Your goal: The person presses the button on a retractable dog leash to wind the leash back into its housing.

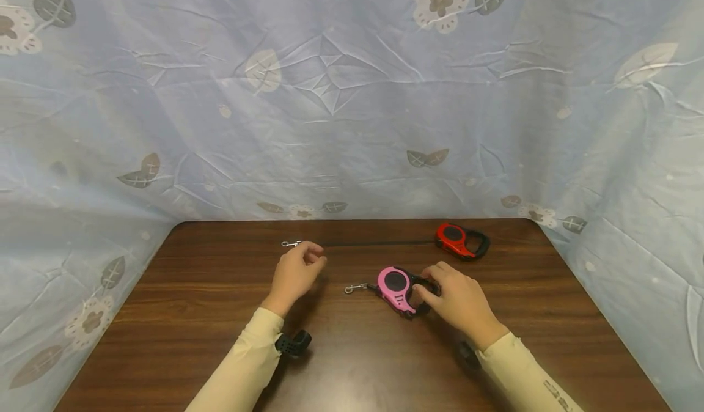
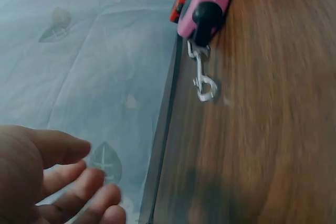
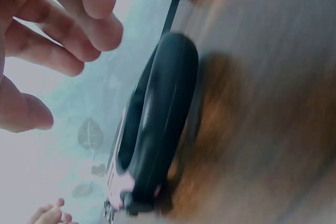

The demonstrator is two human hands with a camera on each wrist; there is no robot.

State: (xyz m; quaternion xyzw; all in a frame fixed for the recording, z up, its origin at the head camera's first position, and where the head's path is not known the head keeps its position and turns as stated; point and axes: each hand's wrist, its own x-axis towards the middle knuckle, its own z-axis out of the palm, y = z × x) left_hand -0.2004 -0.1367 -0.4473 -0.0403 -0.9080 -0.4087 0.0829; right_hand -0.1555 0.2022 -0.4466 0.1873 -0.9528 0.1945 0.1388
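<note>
A pink retractable dog leash (image 1: 395,282) with a black handle lies on the table, its metal clip (image 1: 356,288) pointing left. Over that handle hovers my right hand (image 1: 459,299), its fingers loosely bent; the right wrist view shows a gap between them and the black handle (image 3: 168,103). Farther back sits a red retractable leash (image 1: 453,235). From it a dark cord (image 1: 374,243) runs left along the table to a second metal clip (image 1: 289,243). Just by this clip, my left hand (image 1: 297,277) is raised with relaxed fingers and nothing in them.
The brown wood-grain table (image 1: 165,314) ends at a pale blue curtain (image 1: 330,94) with leaf and flower prints, which encloses the back and both sides. A black strap (image 1: 294,342) is around the left wrist.
</note>
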